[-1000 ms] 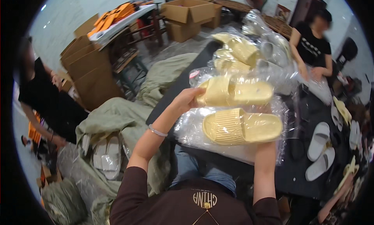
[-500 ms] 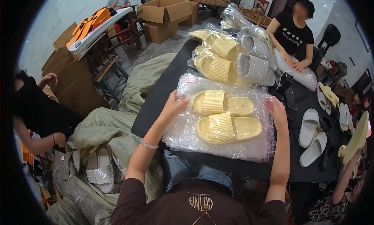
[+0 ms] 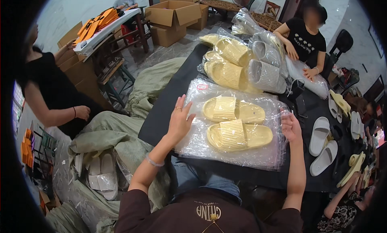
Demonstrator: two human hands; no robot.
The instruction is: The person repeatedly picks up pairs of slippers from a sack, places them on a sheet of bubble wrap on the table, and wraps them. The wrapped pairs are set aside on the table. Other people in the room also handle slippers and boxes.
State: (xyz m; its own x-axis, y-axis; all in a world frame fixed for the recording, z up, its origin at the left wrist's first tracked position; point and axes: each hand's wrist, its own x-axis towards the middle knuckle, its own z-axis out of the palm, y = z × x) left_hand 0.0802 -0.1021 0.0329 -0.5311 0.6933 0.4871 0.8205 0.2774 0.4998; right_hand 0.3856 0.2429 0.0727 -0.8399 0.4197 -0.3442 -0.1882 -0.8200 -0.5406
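A pair of pale yellow slide slippers lies side by side inside a clear plastic bag, on top of a layer of similar flat bags on the black table. My left hand is open with its fingers spread, over the bag's left edge beside the slipper straps. At the bag's right edge, the fingers of my right hand are curled in around the plastic. Beyond them, bagged yellow slippers and bagged grey slippers are heaped together.
Loose white slippers rest on the table at right. Across it, a person handles plastic bags. Another person stands at left by a green sack holding bagged slippers. Cardboard boxes stand behind.
My left hand has let go of the bag's left edge and spread its fingers. My right hand has moved slightly down along the edge. The person at left has come further into view.
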